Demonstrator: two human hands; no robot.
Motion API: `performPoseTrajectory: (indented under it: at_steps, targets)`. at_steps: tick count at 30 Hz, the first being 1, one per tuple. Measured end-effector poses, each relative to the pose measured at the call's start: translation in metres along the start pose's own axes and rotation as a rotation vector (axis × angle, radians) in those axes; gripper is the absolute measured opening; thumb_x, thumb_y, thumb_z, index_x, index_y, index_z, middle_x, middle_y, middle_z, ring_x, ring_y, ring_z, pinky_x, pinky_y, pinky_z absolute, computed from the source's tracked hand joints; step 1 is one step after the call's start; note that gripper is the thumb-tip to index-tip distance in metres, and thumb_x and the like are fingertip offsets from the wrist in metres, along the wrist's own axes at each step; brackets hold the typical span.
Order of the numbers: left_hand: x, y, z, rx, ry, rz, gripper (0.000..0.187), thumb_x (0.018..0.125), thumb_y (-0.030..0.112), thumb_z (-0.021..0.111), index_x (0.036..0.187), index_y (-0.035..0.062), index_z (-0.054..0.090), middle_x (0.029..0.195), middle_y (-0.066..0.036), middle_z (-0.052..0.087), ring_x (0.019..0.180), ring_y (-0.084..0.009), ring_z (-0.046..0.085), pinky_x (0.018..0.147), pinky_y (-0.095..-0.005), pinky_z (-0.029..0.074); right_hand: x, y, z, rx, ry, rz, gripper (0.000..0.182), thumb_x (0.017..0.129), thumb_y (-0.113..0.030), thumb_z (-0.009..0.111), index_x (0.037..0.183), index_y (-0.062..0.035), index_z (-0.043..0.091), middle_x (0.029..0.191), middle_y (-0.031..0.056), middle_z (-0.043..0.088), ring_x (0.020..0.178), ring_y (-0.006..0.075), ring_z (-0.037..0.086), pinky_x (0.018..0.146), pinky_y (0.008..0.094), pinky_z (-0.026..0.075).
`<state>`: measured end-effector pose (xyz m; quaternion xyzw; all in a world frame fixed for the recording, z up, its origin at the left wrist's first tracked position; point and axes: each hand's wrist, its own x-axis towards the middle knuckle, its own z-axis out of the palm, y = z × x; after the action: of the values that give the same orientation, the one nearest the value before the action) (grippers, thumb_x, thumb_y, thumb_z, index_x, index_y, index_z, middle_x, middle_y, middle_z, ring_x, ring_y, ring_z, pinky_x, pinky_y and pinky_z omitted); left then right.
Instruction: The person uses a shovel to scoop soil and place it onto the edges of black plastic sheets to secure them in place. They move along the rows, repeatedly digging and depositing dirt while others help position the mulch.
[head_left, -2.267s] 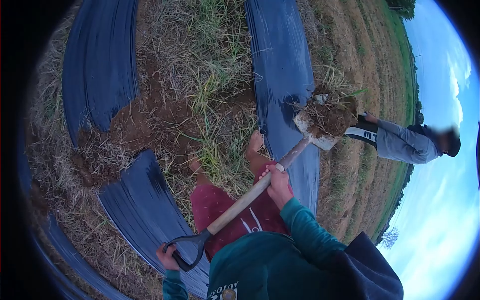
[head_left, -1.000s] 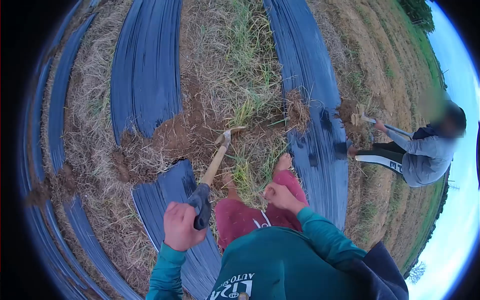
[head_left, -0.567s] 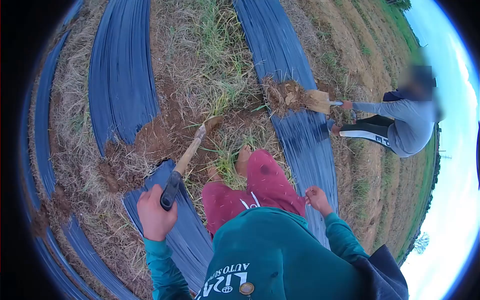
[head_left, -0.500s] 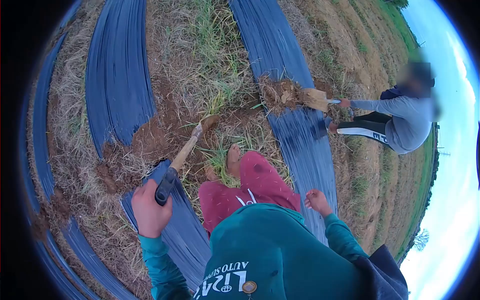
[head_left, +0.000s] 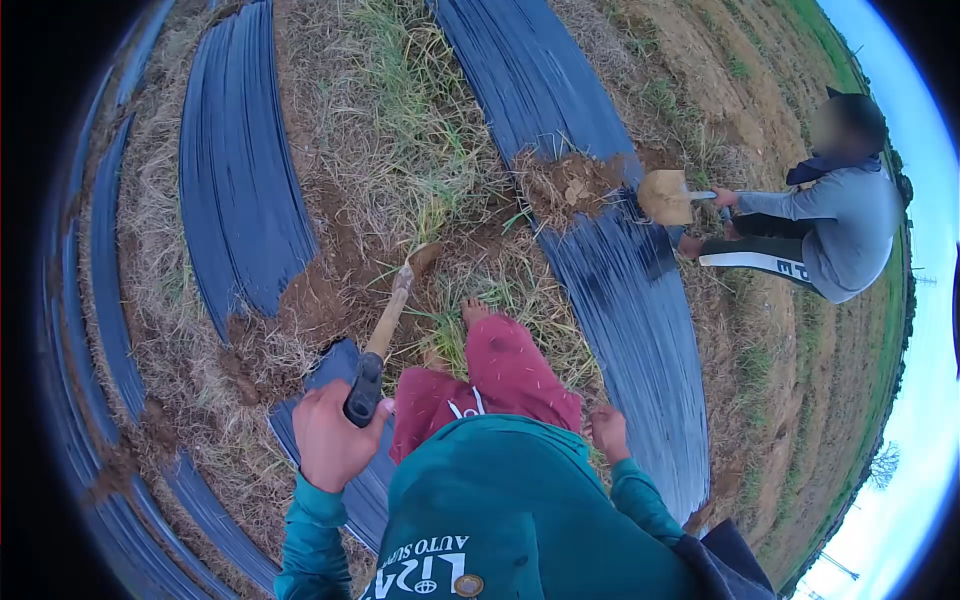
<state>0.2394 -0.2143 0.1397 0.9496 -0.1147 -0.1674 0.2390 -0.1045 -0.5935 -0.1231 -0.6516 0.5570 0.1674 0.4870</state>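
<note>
My left hand (head_left: 338,436) is closed round the black grip (head_left: 364,388) of a tool with a wooden shaft (head_left: 388,322). The tool slants away from me, and its soil-coloured metal end (head_left: 425,258) rests on the ground among grass and loose soil. Beside my red trousers (head_left: 505,365), my right hand (head_left: 608,432) hangs with loosely bent fingers and nothing visible in it. Just beyond my knees my bare feet show in part in the grass.
Dark plastic strips (head_left: 245,160) run along the ground on both sides. A soil mound (head_left: 570,188) lies across the right strip (head_left: 630,330). At the right a bent-over co-worker (head_left: 850,220) holds a shovel (head_left: 665,197) beside it. More soil (head_left: 310,300) lies on the left strip.
The co-worker's shovel blade has drawn back from the soil mound. My right hand has moved left, closer to my trousers. My left hand still grips the tool, and the camera view has shifted.
</note>
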Motion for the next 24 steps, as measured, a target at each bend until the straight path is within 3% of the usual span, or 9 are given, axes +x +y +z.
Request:
performPoseTrajectory:
  at_steps: [1, 4, 7, 10, 14, 24]
  targets:
    - [0.006, 0.009, 0.002, 0.016, 0.026, -0.008, 0.040, 0.070, 0.028, 0.085, 0.068, 0.0056, 0.052, 0.060, -0.015, 0.054, 0.062, -0.0395, 0.056, 0.059, -0.0477, 0.041, 0.012, -0.002, 0.004, 0.115, -0.002, -0.021, 0.019, 0.096, -0.016, 0.057, 0.100, 0.0020, 0.060, 0.075, 0.0124, 0.067, 0.062, 0.0199, 0.067, 0.054, 0.0316, 0.053]
    - [0.019, 0.030, 0.001, 0.013, 0.083, -0.092, 0.041, 0.071, 0.027, 0.085, 0.067, 0.0037, 0.052, 0.059, -0.015, 0.053, 0.058, -0.0384, 0.053, 0.056, -0.0454, 0.040, 0.016, -0.092, 0.007, 0.067, -0.016, -0.052, 0.030, 0.095, -0.029, 0.061, 0.104, -0.0004, 0.061, 0.079, 0.0143, 0.068, 0.071, 0.0253, 0.070, 0.063, 0.0355, 0.055]
    - [0.036, 0.037, 0.000, -0.086, 0.146, -0.215, 0.042, 0.072, 0.025, 0.084, 0.067, -0.0001, 0.051, 0.058, -0.017, 0.052, 0.053, -0.0345, 0.048, 0.053, -0.0416, 0.038, 0.002, -0.176, 0.019, -0.453, -0.082, -0.368, 0.042, 0.092, -0.043, 0.063, 0.108, -0.0039, 0.062, 0.084, 0.0154, 0.069, 0.083, 0.0330, 0.069, 0.075, 0.0411, 0.055]
    - [0.043, 0.022, -0.004, -0.116, 0.137, -0.253, 0.042, 0.072, 0.025, 0.084, 0.068, -0.0008, 0.051, 0.058, -0.017, 0.051, 0.053, -0.0312, 0.047, 0.054, -0.0414, 0.038, -0.026, -0.225, 0.040, -0.914, -0.296, -0.614, 0.043, 0.093, -0.046, 0.061, 0.106, -0.0059, 0.063, 0.091, 0.0180, 0.069, 0.095, 0.0375, 0.067, 0.085, 0.0464, 0.052]
    - [0.049, -0.006, -0.018, -0.170, 0.201, -0.243, 0.038, 0.073, 0.023, 0.083, 0.070, -0.0020, 0.055, 0.059, -0.016, 0.051, 0.054, -0.0283, 0.046, 0.055, -0.0413, 0.038, -0.019, -0.259, 0.053, -1.058, -0.437, -0.415, 0.030, 0.097, -0.032, 0.054, 0.105, -0.0056, 0.066, 0.100, 0.0222, 0.068, 0.102, 0.0392, 0.065, 0.089, 0.0493, 0.050]
    - [0.100, -0.087, -0.076, -0.306, 0.125, -0.205, 0.030, 0.075, 0.019, 0.081, 0.077, -0.0041, 0.062, 0.063, -0.014, 0.055, 0.057, -0.0250, 0.050, 0.058, -0.0397, 0.041, -0.089, -0.307, 0.057, -0.945, -0.440, -0.566, 0.024, 0.095, -0.025, 0.055, 0.098, -0.0030, 0.063, 0.093, 0.0229, 0.068, 0.092, 0.0429, 0.063, 0.081, 0.0538, 0.047]
